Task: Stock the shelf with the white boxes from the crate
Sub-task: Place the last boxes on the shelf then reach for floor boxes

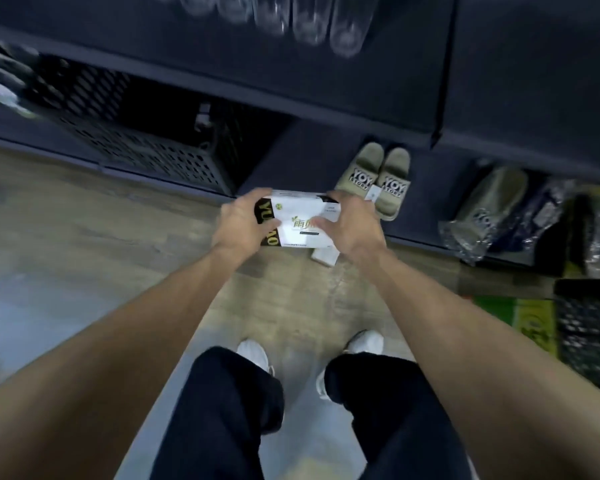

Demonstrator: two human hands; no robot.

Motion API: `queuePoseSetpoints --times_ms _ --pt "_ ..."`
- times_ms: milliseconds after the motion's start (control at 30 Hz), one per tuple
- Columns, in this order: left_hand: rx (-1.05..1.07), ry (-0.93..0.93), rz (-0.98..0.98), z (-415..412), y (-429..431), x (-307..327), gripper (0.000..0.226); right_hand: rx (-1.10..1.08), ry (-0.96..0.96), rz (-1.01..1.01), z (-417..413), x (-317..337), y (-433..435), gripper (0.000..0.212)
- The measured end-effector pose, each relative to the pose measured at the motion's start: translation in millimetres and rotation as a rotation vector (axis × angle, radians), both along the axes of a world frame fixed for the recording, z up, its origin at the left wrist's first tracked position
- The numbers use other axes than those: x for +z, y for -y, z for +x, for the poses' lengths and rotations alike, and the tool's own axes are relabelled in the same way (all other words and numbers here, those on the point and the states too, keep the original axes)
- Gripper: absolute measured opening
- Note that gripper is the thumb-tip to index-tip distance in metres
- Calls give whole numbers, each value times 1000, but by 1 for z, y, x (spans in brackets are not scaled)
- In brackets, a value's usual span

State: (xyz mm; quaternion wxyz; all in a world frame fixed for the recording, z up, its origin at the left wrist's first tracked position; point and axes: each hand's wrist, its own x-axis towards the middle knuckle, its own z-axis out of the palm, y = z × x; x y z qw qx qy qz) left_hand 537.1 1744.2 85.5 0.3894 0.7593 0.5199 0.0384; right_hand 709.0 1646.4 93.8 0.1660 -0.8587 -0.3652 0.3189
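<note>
A white box (298,220) with green print and a black end panel is held between both hands, above the floor in front of the bottom shelf (291,161). My left hand (243,223) grips its left end, fingers curled over the top. My right hand (354,223) grips its right end. A second small white box (324,256) shows just below the right hand; whether it lies on the floor I cannot tell. A dark perforated crate (153,147) sits in the bottom shelf bay at the left.
A pair of olive slippers (378,178) stands on the bottom shelf right of the box. Bagged slippers (499,209) lie farther right. Another black crate (589,327) and a green package (527,317) sit at the right edge. My white shoes (257,351) stand on wood flooring.
</note>
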Motion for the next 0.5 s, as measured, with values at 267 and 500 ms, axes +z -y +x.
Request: queuePoseSetpoints --times_ms 267,500 --pt "1 20 78 -7 12 215 57 -63 23 109 -15 208 18 62" --pt "-77 76 201 24 35 353 54 -170 33 233 2 335 48 64"
